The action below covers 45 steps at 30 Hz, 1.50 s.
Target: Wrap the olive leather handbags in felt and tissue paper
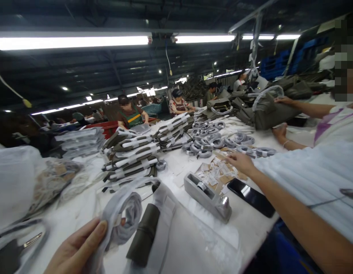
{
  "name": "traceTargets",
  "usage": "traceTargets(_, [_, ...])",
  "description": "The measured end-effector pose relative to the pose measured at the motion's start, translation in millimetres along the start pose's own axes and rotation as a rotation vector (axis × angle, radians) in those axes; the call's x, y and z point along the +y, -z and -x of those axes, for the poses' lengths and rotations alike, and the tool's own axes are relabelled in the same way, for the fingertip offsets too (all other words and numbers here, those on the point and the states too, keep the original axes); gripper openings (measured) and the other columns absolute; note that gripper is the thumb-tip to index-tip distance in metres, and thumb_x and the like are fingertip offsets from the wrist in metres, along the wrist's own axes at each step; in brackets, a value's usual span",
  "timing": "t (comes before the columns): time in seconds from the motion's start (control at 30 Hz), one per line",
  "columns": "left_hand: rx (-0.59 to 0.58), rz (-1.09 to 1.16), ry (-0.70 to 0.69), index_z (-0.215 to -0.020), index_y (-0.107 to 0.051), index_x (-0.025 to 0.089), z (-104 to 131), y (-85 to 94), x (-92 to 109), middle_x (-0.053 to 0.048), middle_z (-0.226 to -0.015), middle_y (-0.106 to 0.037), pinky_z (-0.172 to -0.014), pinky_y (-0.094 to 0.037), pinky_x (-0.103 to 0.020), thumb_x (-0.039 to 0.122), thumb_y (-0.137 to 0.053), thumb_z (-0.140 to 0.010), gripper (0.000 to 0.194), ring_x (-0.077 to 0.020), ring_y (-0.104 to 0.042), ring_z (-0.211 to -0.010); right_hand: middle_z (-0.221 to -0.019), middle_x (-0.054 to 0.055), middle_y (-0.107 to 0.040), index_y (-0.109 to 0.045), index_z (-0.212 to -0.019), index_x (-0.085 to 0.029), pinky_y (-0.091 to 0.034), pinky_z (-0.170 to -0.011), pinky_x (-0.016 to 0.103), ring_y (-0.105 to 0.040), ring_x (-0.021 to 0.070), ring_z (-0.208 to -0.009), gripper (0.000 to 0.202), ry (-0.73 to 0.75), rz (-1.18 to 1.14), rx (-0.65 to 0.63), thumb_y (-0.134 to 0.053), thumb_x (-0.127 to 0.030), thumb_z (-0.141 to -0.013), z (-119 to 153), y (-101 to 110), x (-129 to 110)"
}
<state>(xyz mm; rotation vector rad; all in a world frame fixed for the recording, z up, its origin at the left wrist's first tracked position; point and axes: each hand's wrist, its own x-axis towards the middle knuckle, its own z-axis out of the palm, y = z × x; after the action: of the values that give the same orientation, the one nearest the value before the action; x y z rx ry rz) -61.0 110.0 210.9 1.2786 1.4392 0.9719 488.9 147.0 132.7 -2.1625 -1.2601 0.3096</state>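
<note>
My left hand point(79, 243) pinches a strap wrapped in pale grey film point(115, 207), part of which is rolled into a coil, between thumb and fingers. Just right of it lies a dark olive rolled piece point(144, 236), partly in clear film. My right hand point(241, 163) reaches over a heap of small white tags and brown cards point(214, 171), fingers stretched forward; no held thing shows. A grey tape dispenser point(207, 196) and a black phone point(251, 197) are on the table between my arms.
Stacks of wrapped olive bags point(133, 160) stand ahead, with several coiled wrapped straps point(207, 140) beside them. At the right, a co-worker's hands point(280, 131) hold an olive bag point(270, 110). A bulky clear plastic bag point(15, 182) sits at the left. Other people work farther back.
</note>
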Motion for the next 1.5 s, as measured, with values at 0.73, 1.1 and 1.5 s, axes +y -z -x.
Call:
traceTargets(0.73, [-0.215, -0.093, -0.356, -0.096, -0.074, 0.02, 41, -21.7, 42, 0.0, -0.077, -0.064, -0.062, -0.036, -0.022, 0.056, -0.06, -0.088, 0.04, -0.014, -0.051, -0.071, -0.079, 0.003, -0.072, -0.073, -0.09, -0.02, -0.051, -0.065, 0.027, -0.063, 0.0149, -0.067, 0.03, 0.543, -0.847, -0.812, -0.064, -0.048, -0.088, 216, -59, -212])
traceTargets(1.1, [-0.248, -0.128, -0.373, -0.095, -0.073, 0.018, 40, -25.1, 42, -0.001, -0.077, -0.063, -0.064, -0.037, -0.024, 0.057, -0.058, -0.088, 0.042, -0.0158, -0.051, -0.073, -0.072, 0.001, -0.072, -0.077, -0.089, -0.023, -0.047, -0.058, 0.027, -0.063, 0.0169, -0.061, 0.03, 0.549, -0.787, -0.706, -0.064, -0.05, -0.087, 212, -60, -225])
traceTargets(1.5, [-0.241, -0.396, -0.512, -0.097, -0.076, 0.022, 45, -17.8, 51, 0.001, -0.086, -0.071, -0.072, -0.042, -0.023, 0.049, -0.054, -0.093, 0.035, -0.0186, -0.059, -0.081, -0.097, 0.004, -0.073, -0.078, -0.094, -0.021, -0.047, -0.091, 0.034, -0.062, 0.0208, -0.097, 0.031, 0.305, -1.155, -1.103, -0.077, -0.047, -0.076, 213, -58, -250])
